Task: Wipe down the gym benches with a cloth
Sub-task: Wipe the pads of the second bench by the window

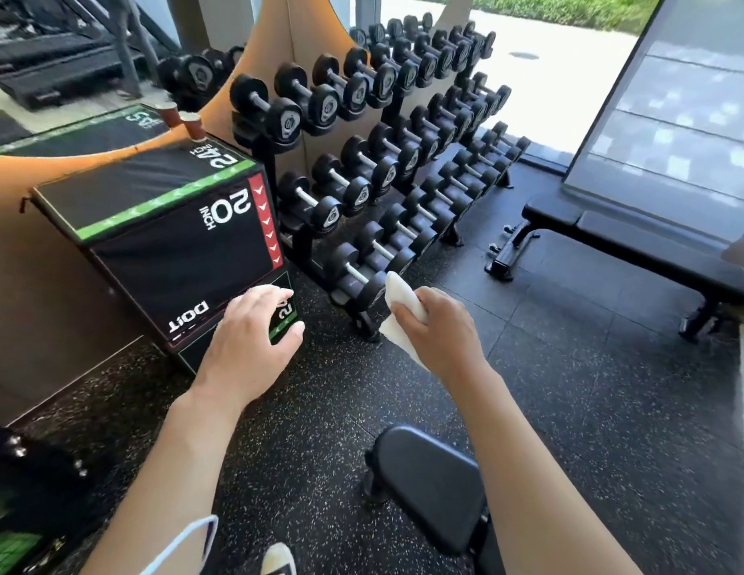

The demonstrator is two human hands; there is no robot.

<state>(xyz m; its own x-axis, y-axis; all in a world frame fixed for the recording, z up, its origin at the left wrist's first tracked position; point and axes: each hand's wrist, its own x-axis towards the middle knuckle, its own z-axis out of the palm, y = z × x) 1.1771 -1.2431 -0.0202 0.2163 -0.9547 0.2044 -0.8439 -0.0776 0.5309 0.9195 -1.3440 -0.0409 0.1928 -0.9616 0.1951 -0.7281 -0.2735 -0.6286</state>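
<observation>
A folded white cloth (401, 313) is gripped in my right hand (439, 329), held in the air above the speckled floor in front of the dumbbell rack. My left hand (254, 338) hovers beside it with loosely curled fingers and holds nothing. Below my right forearm sits the dark padded end of a gym bench (428, 483). A second black bench (627, 246) stands at the right, its long pad running toward the frame's edge.
A three-tier rack of black dumbbells (378, 159) fills the middle. A black plyo box (171, 234) marked 20 inch stands at the left against a tan wall. A raised grey panel (673, 110) leans at the far right. Speckled rubber floor (569, 388) lies between the benches.
</observation>
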